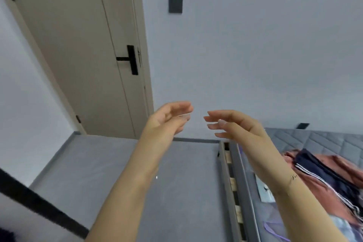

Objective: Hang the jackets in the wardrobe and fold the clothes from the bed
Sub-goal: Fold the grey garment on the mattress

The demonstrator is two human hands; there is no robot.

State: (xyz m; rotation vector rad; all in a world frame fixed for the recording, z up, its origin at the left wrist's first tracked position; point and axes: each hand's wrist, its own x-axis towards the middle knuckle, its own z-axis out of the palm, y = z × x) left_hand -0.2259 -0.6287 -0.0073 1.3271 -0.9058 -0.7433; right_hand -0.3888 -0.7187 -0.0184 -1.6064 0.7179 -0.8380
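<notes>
Facing empty left hand (167,120), right hand (233,124)

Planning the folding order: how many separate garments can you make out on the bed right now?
2 clearly: a navy garment with white stripes lying over a pink garment, at the right side of the bed. Light fabric at the lower right edge may be more; the frame cuts it off.
</notes>
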